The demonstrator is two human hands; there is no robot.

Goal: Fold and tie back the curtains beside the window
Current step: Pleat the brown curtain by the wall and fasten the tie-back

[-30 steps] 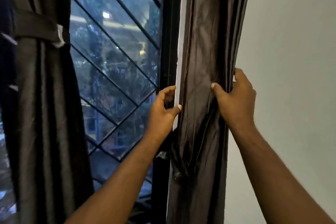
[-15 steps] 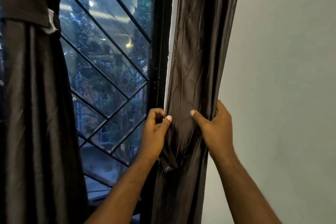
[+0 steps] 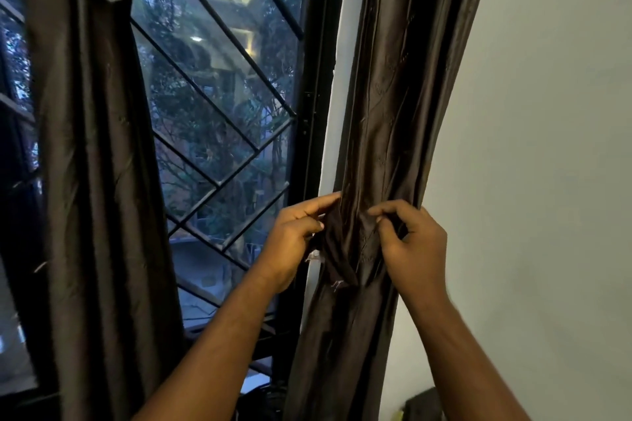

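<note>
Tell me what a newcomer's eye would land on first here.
First, the left hand and right hand pinching the gathered shiny dark brown curtain at centre right. Then the black diagonal metal window grille left of it, with a second dark brown curtain hanging at far left.

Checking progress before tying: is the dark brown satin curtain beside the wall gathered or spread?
Gathered. The dark brown satin curtain hangs as a narrow pleated bundle, pinched by left hand and right hand.
</note>
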